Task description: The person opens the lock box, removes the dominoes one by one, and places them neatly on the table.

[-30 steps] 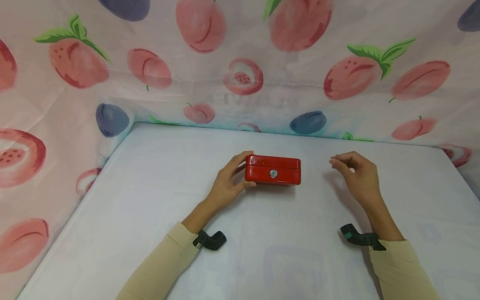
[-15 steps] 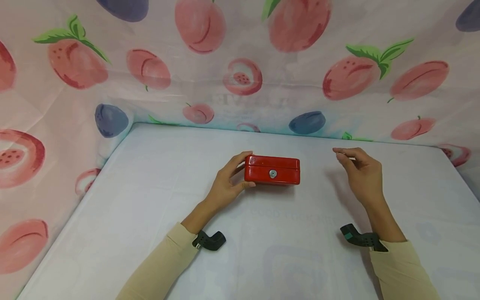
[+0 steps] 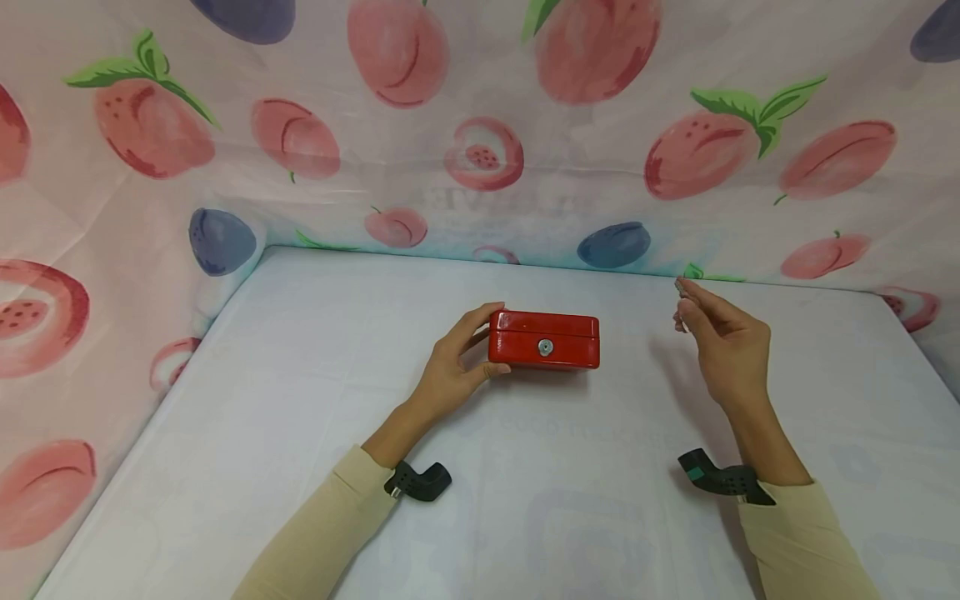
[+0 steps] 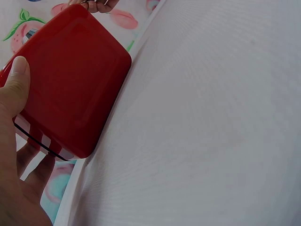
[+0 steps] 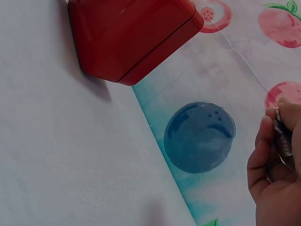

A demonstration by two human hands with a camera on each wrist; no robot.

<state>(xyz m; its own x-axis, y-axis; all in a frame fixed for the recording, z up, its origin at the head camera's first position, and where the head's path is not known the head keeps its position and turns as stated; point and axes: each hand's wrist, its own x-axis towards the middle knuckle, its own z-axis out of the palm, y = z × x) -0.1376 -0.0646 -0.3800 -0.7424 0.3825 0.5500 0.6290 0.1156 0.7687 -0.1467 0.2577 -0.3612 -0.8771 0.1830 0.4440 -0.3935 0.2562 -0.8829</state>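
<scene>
Red box (image 3: 566, 342): set on the white table (image 3: 480, 508), place unchanged since a second ago.
Left hand (image 3: 446, 375): clasped round the box's left end, grip unaltered.
Small metal object (image 3: 679, 323): pinched by the right hand (image 3: 733, 352), well right of the box; exposed more clearly than before.
</scene>
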